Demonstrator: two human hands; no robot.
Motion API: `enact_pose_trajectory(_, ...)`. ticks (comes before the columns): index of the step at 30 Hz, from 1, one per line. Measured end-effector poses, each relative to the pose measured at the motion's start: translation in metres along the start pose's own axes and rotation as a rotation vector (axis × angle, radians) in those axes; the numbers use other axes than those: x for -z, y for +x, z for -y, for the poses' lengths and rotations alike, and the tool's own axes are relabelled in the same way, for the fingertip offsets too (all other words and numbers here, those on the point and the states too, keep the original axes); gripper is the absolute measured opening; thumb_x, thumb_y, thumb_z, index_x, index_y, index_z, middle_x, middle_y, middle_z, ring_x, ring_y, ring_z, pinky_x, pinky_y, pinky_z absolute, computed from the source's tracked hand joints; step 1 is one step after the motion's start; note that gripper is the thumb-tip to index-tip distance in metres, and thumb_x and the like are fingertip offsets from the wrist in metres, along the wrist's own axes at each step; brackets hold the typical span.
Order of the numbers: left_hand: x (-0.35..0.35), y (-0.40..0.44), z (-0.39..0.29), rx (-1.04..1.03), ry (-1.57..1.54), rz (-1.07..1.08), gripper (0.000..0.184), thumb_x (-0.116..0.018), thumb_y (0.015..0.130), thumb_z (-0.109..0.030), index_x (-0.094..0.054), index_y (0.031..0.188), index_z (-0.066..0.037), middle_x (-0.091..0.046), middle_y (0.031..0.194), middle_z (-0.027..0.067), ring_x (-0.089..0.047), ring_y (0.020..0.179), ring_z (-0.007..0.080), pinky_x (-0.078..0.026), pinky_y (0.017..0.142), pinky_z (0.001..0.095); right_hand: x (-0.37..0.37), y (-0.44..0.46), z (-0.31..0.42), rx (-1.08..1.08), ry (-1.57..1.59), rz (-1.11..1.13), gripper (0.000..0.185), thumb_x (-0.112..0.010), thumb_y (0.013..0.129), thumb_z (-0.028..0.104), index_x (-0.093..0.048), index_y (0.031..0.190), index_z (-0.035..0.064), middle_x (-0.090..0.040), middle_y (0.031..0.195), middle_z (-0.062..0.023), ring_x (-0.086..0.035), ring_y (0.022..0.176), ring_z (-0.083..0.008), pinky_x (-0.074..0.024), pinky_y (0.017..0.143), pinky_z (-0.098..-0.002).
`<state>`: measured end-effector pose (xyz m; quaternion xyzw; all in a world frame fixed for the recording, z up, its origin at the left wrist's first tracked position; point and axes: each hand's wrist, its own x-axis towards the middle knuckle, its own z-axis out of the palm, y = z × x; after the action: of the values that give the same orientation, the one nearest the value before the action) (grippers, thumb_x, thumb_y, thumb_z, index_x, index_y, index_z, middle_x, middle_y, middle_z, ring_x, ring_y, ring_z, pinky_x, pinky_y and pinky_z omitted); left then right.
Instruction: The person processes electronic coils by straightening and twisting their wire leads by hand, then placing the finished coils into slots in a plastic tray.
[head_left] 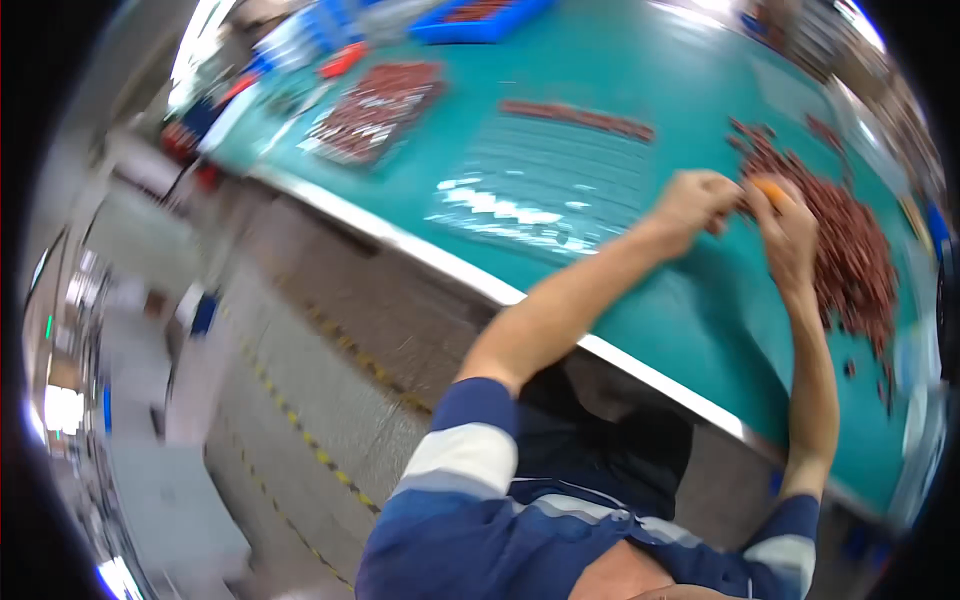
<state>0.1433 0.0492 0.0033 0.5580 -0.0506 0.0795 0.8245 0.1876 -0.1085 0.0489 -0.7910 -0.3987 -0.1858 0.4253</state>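
Your L hand (700,203) & R hand (788,228) close together; can't tell grip, blurred. Red-brown pcs (852,250): small, heaped just R of R hand. Clear sheet (535,185) L of L hand. Bare tabletop (695,330) nearside, to white edge (660,380).

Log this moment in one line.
left hand: close to right | right hand: at orange item | clear sheet: reddish row, far edge | reddish pile: beside right hand

Just 1 cam, head-worn, looking fwd & steeply down thru a v. wide lens w/ dark rounded edges. It's close in: L hand (695,208) & R hand (788,235) upper R, worktop (700,110) slanting across, floor (300,400) lower L, wearer's shirt (465,540) btm.
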Motion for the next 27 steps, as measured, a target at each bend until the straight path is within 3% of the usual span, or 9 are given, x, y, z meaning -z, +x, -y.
enact_pose_trajectory(2, -0.004, -0.002, -0.001, 0.052, 0.034, 0.025, 0.023, -0.061, 0.093, -0.025, -0.063, 0.092, -0.002, -0.055, 0.074, 0.0021, -0.051, 0.06, 0.011, -0.044, 0.054, 0.0255, 0.0, -0.004, -0.011, 0.074, -0.076, -0.069, 0.016, -0.065, 0.087, 0.015, -0.068, 0.088, -0.0011, -0.066, 0.092, -0.0117, -0.062, 0.082, -0.0248, -0.0494, 0.072, -0.0335)
enact_pose_trajectory(4, -0.001, 0.002, 0.004, 0.09, 0.019, 0.013, 0.022, -0.058, 0.095, -0.023, -0.062, 0.094, -0.002, -0.055, 0.075, 0.0029, -0.052, 0.061, 0.0118, -0.044, 0.053, 0.0254, -0.003, -0.003, -0.017, 0.359, -0.263, -0.124, 0.014, -0.067, 0.086, 0.014, -0.069, 0.087, -0.0003, -0.066, 0.093, -0.0107, -0.062, 0.084, -0.0242, -0.0495, 0.072, -0.0332)
enact_pose_trajectory(7, 0.003, -0.001, 0.001, 0.104, -0.05, 0.024, 0.022, -0.055, 0.097, -0.022, -0.061, 0.094, -0.001, -0.055, 0.075, 0.0033, -0.05, 0.059, 0.0118, -0.042, 0.053, 0.025, -0.007, -0.005, -0.008, 0.428, -0.335, -0.129, 0.013, -0.069, 0.084, 0.013, -0.07, 0.087, 0.0001, -0.066, 0.09, -0.009, -0.062, 0.086, -0.0224, -0.0496, 0.073, -0.0329)
enact_pose_trajectory(14, -0.006, -0.008, 0.003, 0.039, -0.135, 0.028, 0.02, -0.049, 0.1, -0.021, -0.058, 0.1, -0.003, -0.053, 0.074, 0.004, -0.044, 0.057, 0.011, -0.04, 0.052, 0.0248, -0.008, -0.001, -0.035, -0.512, 0.586, 0.097, 0.022, -0.067, 0.088, 0.025, -0.072, 0.086, 0.0031, -0.068, 0.09, -0.0034, -0.059, 0.084, -0.0129, -0.0471, 0.075, -0.028)
enact_pose_trajectory(19, -0.004, -0.005, 0.002, -0.006, -0.108, -0.028, 0.02, -0.045, 0.102, -0.019, -0.056, 0.104, -0.002, -0.052, 0.073, 0.0038, -0.045, 0.058, 0.0108, -0.04, 0.053, 0.0252, -0.022, 0.0, -0.04, -0.679, 0.928, 0.087, 0.022, -0.066, 0.089, 0.026, -0.071, 0.085, 0.0054, -0.067, 0.087, -0.0013, -0.055, 0.085, -0.0099, -0.0427, 0.081, -0.0278)
enact_pose_trajectory(22, -0.001, -0.005, 0.004, -0.05, 0.166, 0.01, 0.021, -0.043, 0.102, -0.018, -0.055, 0.107, -0.002, -0.051, 0.072, 0.0029, -0.047, 0.06, 0.0101, -0.041, 0.054, 0.0252, -0.016, 0.0, -0.042, -0.626, 0.697, 0.122, 0.019, -0.067, 0.088, 0.021, -0.07, 0.082, 0.0035, -0.068, 0.094, -0.0038, -0.058, 0.09, -0.0151, -0.0454, 0.083, -0.0314)
enact_pose_trajectory(25, -0.002, -0.007, 0.005, -0.145, 0.638, -0.019, 0.021, -0.041, 0.102, -0.016, -0.055, 0.106, -0.001, -0.051, 0.069, 0.0012, -0.047, 0.057, 0.0092, -0.039, 0.052, 0.0252, -0.019, -0.009, -0.026, 0.047, -0.006, -0.112, 0.016, -0.067, 0.086, 0.016, -0.07, 0.082, -0.0003, -0.067, 0.092, -0.0062, -0.059, 0.089, -0.0195, -0.0468, 0.079, -0.0328)
enact_pose_trajectory(27, -0.006, -0.01, -0.005, -0.184, 0.476, 0.001, 0.022, -0.042, 0.103, -0.018, -0.054, 0.109, -0.001, -0.05, 0.071, 0.0008, -0.046, 0.06, 0.0092, -0.04, 0.056, 0.0246, -0.009, -0.005, -0.006, 0.218, -0.078, -0.195, 0.015, -0.067, 0.084, 0.013, -0.069, 0.084, -0.0024, -0.067, 0.089, -0.0077, -0.06, 0.088, -0.0224, -0.0474, 0.078, -0.0338)
